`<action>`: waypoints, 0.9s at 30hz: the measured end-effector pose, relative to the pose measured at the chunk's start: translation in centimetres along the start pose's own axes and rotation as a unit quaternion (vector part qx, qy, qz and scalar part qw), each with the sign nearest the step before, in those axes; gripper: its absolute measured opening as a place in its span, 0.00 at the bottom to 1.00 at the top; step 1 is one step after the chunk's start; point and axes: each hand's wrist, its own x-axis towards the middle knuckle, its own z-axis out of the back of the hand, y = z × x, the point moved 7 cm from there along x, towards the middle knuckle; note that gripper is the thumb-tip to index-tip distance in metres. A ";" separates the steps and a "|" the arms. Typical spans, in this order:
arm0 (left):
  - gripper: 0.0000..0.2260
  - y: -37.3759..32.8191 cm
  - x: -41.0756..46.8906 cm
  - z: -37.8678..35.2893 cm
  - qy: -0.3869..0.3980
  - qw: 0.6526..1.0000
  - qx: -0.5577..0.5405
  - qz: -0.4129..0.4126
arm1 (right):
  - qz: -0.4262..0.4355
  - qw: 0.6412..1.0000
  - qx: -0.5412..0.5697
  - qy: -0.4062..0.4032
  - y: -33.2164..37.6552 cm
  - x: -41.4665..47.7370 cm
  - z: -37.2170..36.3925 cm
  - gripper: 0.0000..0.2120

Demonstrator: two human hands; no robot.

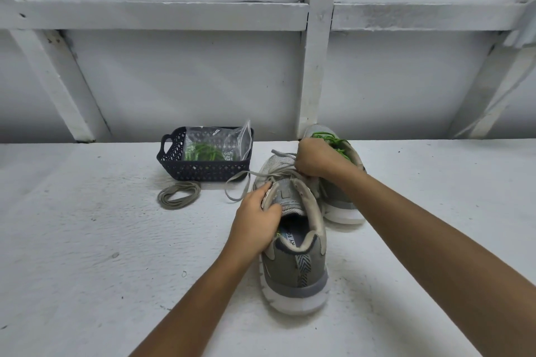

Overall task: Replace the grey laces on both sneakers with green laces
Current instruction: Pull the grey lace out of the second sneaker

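A grey sneaker [295,269] stands heel toward me on the white surface, still threaded with a grey lace [240,182] whose loose end loops out to the left. My left hand [256,219] grips the sneaker's collar on its left side. My right hand [314,161] is closed on the grey lace near the upper eyelets. Behind it stands the second sneaker [339,200], partly hidden by my right hand, with a green lace [333,140] in it. A coiled grey lace [179,195] lies loose on the surface to the left.
A dark lattice basket [171,159] sits at the back, left of the shoes, holding a clear plastic bag [220,142] with green laces inside. A white wall with painted wooden framing [314,66] rises right behind the surface.
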 end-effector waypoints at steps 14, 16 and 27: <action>0.23 0.0 0.2 0.0 0.001 1.000 0.006 -0.015 | 0.005 0.996 0.050 0.074 -0.4 -0.2 0.5 0.12; 0.22 -0.1 0.2 0.0 0.002 1.000 0.005 -0.016 | 0.051 0.994 -0.086 0.041 0.5 -0.5 0.0 0.10; 0.23 -0.1 0.0 0.1 0.002 1.000 0.007 -0.006 | 0.055 0.991 0.064 -0.104 -0.2 0.5 2.5 0.09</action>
